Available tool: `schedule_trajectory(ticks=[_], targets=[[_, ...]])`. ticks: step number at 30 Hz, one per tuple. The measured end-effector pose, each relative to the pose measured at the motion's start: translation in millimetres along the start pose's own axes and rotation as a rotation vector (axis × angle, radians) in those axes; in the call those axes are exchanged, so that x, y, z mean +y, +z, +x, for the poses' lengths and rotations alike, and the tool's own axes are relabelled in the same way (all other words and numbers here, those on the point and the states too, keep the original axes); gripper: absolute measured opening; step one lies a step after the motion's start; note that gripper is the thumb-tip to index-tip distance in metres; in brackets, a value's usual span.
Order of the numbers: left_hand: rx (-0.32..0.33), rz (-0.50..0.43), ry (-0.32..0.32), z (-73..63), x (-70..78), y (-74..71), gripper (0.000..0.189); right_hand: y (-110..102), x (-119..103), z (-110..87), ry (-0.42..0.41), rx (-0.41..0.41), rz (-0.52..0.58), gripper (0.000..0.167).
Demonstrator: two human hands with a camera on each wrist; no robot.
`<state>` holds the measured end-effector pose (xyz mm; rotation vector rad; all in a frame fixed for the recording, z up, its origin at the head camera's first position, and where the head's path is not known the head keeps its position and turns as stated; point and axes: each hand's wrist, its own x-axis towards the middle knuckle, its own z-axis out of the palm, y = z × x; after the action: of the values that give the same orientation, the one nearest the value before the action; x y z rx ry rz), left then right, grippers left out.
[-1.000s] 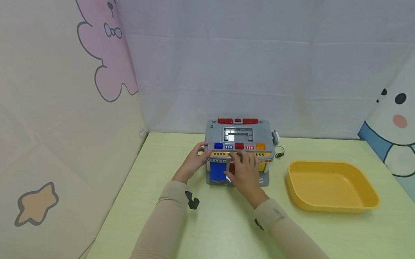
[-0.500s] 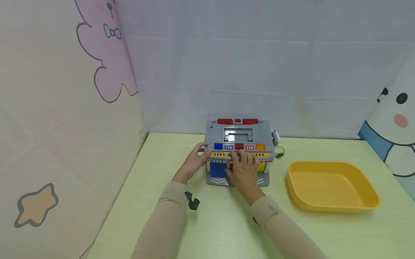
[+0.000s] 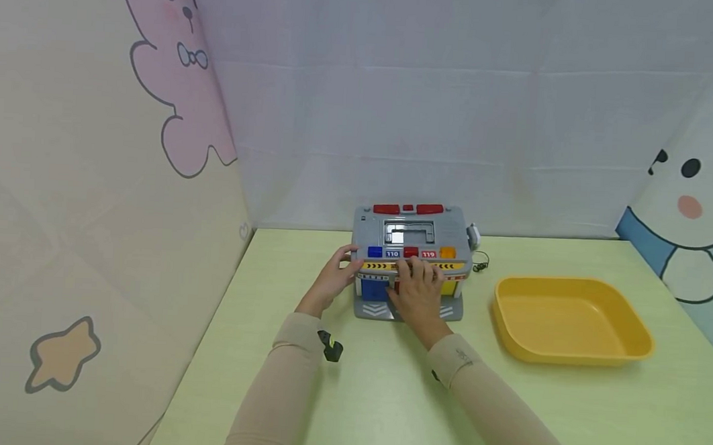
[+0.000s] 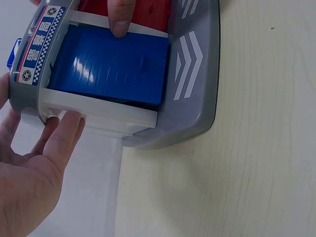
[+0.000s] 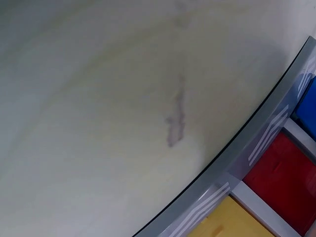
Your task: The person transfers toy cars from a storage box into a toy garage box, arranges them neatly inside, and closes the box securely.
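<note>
A grey toy garage [image 3: 369, 228] with a red, blue and yellow front stands at the back of the table. My left hand [image 3: 331, 280] grips the left front corner of its roof, with fingers against the white side wall in the left wrist view. My right hand [image 3: 420, 298] curls its fingers over the roof's front edge. Its thumb [image 4: 120, 17] presses the upper part of the blue door [image 4: 111, 66], which sits in its frame. The red door [image 5: 286, 182] and yellow door [image 5: 229, 222] show in the right wrist view, both in their frames.
A yellow tray [image 3: 570, 356] lies to the right of the garage. A small dark cord [image 3: 481, 262] hangs by the garage's right side, near a white part [image 3: 474, 236]. A pale curtain [image 3: 446, 133] closes off the back of the table.
The blue door, which stuck out over the base's left chevrons, has swung in, and the chevrons now show. My right hand has shifted slightly left; my left hand has stayed put.
</note>
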<state>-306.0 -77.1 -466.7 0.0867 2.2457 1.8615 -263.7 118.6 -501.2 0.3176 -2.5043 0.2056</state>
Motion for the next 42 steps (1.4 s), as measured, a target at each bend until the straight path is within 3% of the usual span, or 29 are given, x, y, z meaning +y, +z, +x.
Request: schedule_trajectory(ticks=[16,28,36,42], targets=[[-0.013,-0.007,0.003,0.4,-0.1,0.7,0.047,3.9,-3.0,-0.9,-0.022,0.114,-0.086,0.072],[-0.009,0.004,-0.003,-2.6,1.8,1.0,0.047,6.0,-5.3,-0.7,-0.005,0.126,-0.129,0.072],[0.0,-0.005,-0.007,-4.4,0.4,-2.5,0.046,5.2,-9.4,-0.7,-0.017,0.158,-0.093,0.07],[0.012,-0.013,-0.011,-5.6,-0.7,-4.0,0.045,1.2,-11.4,-1.7,-0.016,0.108,-0.036,0.067]])
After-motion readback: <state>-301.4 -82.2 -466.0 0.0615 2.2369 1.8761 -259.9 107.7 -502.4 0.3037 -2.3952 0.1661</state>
